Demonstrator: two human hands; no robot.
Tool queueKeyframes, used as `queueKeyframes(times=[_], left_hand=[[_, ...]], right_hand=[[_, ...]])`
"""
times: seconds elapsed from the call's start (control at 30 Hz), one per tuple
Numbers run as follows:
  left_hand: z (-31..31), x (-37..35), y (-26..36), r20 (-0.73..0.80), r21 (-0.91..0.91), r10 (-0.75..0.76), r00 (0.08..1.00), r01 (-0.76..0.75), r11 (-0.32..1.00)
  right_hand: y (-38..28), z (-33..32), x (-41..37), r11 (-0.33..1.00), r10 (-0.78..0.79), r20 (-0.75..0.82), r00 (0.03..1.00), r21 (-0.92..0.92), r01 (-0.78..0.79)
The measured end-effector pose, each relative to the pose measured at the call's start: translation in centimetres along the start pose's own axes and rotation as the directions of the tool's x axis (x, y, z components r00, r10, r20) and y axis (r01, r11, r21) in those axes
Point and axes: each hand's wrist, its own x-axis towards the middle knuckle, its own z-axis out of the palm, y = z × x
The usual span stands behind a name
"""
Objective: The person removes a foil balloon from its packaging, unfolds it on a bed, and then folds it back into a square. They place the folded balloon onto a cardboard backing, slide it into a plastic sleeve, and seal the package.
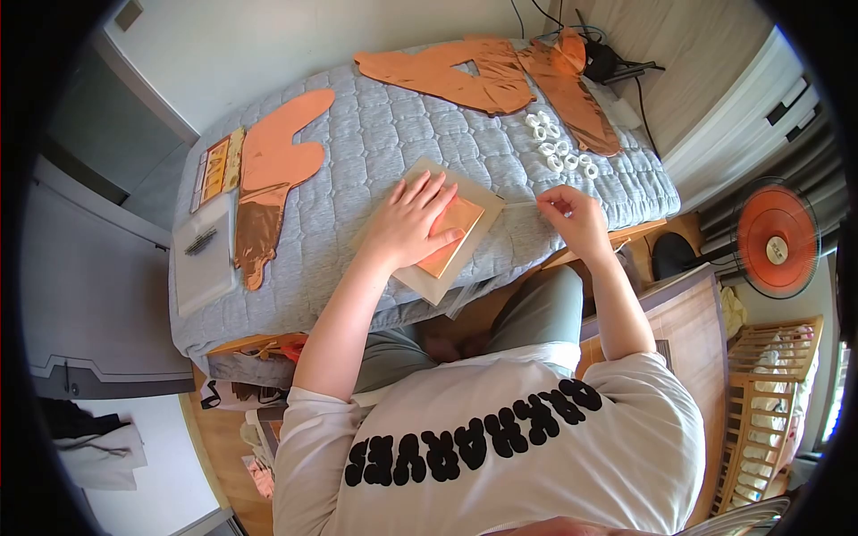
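Note:
My left hand (pixel 416 223) lies flat with its fingers spread on an orange rectangular piece (pixel 460 219). That piece rests on a larger beige sheet (pixel 438 288) at the front edge of the quilted grey cover (pixel 357 134). To the right, my right hand (pixel 572 217) is raised near the edge with its fingers curled together. A small whitish bit shows at its fingertips, too small to name. Between the two hands, a thin, pale, see-through strip (pixel 518 205) seems to run from the sheet toward my right hand.
Shiny copper-coloured foil shapes lie at the left (pixel 273 152) and back (pixel 438 76). Several white rings (pixel 554 147) sit at the right, near black cables. A clear bag (pixel 206 255) lies at the left. An orange fan (pixel 776 241) stands at the right.

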Motion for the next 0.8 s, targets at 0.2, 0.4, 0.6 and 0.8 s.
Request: queueKeyframes(times=[0.2,0.4,0.6,0.8], left_hand=[[-0.1,0.0,0.0,0.028,0.008,-0.018,0.999,0.018,1.0],[-0.4,0.0,0.0,0.044,-0.104,-0.057,0.997,0.062,0.993],[0.3,0.0,-0.5,-0.03,-0.097,-0.013,0.999,0.01,0.995],[0.2,0.0,-0.5,-0.019,-0.07,0.008,1.0,-0.009,0.997]], right_hand=[[-0.6,3.4,-0.9,0.943,-0.297,-0.182,0.937,-0.21,0.258],[-2.4,6.4,-0.7,0.73,-0.579,-0.161,0.8,-0.54,0.419],[-3.0,7.9,-1.2,0.946,-0.219,-0.278,0.935,-0.295,0.134],[-3.1,9.6,-1.6,0.962,-0.11,-0.393,0.913,-0.271,0.0]])
